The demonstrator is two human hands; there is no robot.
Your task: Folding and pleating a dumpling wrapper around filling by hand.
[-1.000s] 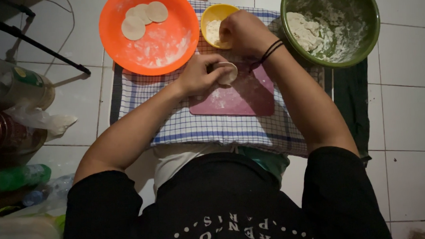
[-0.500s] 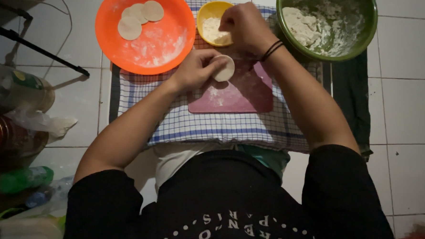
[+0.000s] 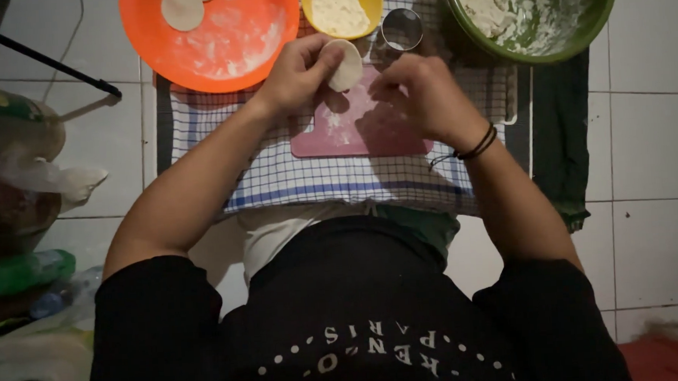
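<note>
My left hand holds a round, flat disc of pale dough by its edge, lifted just above the pink cutting board. To the right of the disc my right hand hovers over the same board with its fingertips pinched together; whether anything is between them is hidden. A black band circles that wrist. The board is dusted with flour and lies on a blue-and-white checked cloth.
An orange plate with flat dough discs sits at the top left. Beside it are a yellow bowl of flour, a round metal cutter ring and a green bowl with floury dough. Bottles and bags crowd the left edge.
My right hand has come back from the yellow bowl to above the pink board. My left hand has lifted the dough disc slightly and turned it upright.
</note>
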